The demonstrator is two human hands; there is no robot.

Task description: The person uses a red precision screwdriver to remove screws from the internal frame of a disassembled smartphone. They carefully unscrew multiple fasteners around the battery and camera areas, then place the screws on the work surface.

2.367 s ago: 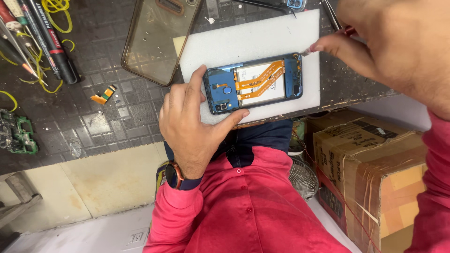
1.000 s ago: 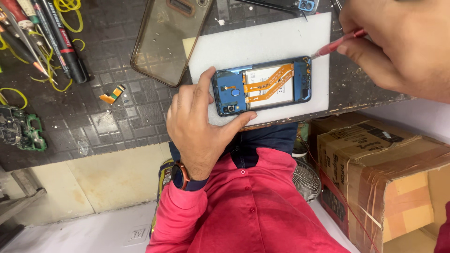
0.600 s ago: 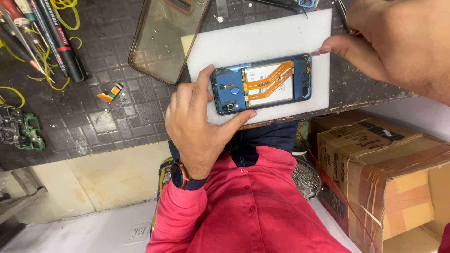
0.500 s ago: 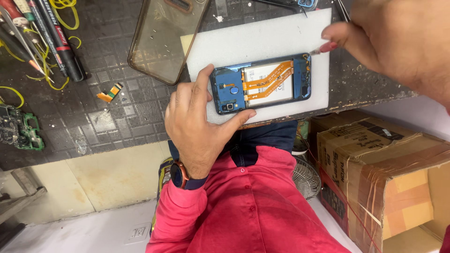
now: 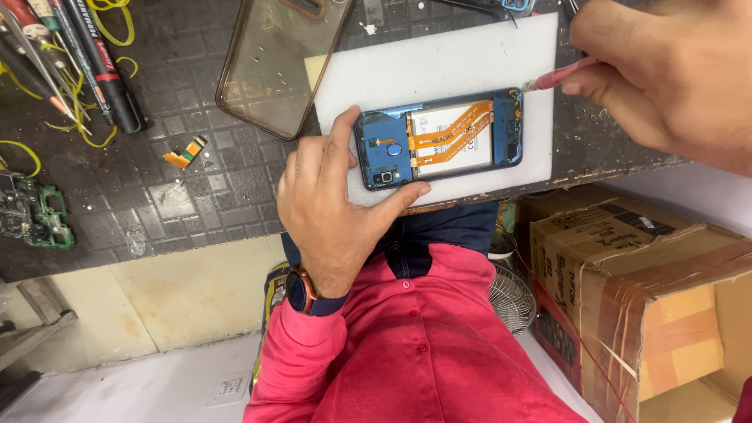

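We pin the opened blue phone with our left hand while our right hand pinches a red-handled tool at its edge, where a slip could gouge the orange flex ribbon.

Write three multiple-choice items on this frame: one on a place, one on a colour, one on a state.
1. Where does the phone lie?
A. on the white pad
B. on a cardboard box
C. inside a clear case

2. What colour are its ribbon cables?
A. green
B. orange
C. white

3. What is the right hand doing?
A. nothing, it is empty
B. pinching a red tool
C. lying flat

Key: A, white pad shows all around the phone; B, orange strips cross its open back; B, the fingers close on the handle, with the tip near the phone's corner.
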